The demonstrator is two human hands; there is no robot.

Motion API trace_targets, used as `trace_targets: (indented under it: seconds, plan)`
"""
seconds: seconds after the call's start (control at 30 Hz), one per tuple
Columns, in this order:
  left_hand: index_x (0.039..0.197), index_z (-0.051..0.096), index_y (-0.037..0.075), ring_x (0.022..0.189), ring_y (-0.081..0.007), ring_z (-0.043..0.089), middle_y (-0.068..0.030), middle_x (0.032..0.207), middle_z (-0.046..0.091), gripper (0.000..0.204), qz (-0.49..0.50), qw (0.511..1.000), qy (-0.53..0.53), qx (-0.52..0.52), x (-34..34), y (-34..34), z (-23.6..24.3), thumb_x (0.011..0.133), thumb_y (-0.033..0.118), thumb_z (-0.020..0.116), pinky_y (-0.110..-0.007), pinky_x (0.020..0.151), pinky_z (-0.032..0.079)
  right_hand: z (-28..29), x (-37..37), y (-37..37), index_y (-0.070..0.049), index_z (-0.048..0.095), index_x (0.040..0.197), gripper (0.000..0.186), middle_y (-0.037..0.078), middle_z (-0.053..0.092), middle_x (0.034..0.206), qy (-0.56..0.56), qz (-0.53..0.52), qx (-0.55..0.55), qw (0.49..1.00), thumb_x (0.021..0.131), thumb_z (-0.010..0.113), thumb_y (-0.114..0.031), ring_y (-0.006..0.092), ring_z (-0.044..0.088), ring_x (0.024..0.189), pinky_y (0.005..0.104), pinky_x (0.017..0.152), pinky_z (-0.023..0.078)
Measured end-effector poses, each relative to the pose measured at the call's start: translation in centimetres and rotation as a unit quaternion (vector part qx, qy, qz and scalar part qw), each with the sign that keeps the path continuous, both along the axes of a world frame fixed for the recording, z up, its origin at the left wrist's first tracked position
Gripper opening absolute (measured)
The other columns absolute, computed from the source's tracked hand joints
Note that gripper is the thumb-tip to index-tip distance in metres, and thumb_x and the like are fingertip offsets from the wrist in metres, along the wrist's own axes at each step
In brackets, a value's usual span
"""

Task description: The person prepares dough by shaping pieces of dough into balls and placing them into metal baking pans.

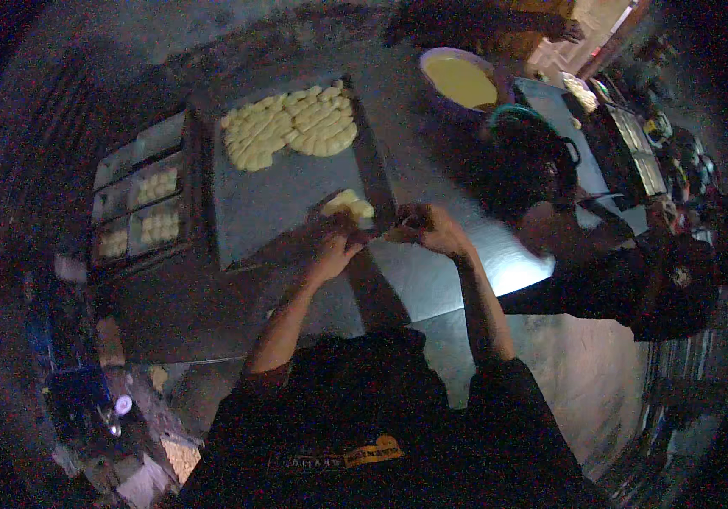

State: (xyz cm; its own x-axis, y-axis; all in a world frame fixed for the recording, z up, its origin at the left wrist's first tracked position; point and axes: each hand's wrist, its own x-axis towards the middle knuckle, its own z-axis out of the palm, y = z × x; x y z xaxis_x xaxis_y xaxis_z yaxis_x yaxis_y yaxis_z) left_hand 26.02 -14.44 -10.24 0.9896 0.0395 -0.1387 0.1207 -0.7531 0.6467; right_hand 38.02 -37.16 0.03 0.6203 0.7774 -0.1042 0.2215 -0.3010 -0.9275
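- On the dim steel worktop (457,280), my big flat metal baking tray (279,204) overhangs; a nudge could shift it.
- My left hand (334,246) touches the pale dough lump (348,204) at the tray's near edge; grip unclear.
- My right hand (432,227) pinches something small; it could drop.

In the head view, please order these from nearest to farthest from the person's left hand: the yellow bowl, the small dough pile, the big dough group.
1. Small dough pile, beside the left hand.
2. Big dough group, at the tray's far end.
3. Yellow bowl, far right.
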Motion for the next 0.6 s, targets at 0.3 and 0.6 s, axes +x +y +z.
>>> trace_targets:
  seconds: [0.3, 0.6]
  plan:
    - [0.123, 0.065, 0.006, 0.134, -0.0355, 0.049, -0.0149, 0.139, 0.056, 0.033, 0.071, 0.926, -0.297, -0.222, -1.0, -14.5, 12.6, 0.095, 0.024, 0.063, -0.047, 0.113, 0.034, 3.5, -6.6, -8.2, -0.007, 0.070, 0.103, 0.026, 0.009, 0.068, 0.118, -0.340, -0.190, -0.013, 0.921, 0.078, 0.077, -0.006, 0.0294, 0.065, 0.094, 0.0388, 0.086, 0.051]
    - [0.105, 0.073, 0.018, 0.137, -0.0337, 0.046, -0.0108, 0.137, 0.061, 0.050, -0.231, 0.874, -0.407, -0.131, -1.7, -19.7, 15.6, 0.093, 0.061, 0.050, -0.056, 0.117, 0.025, 6.4, -13.6, -15.7, -0.002, 0.068, 0.098, 0.016, 0.004, 0.070, 0.098, 0.293, -0.204, 0.202, 0.912, 0.085, 0.076, -0.007, 0.0142, 0.065, 0.090, 0.0316, 0.083, 0.051]
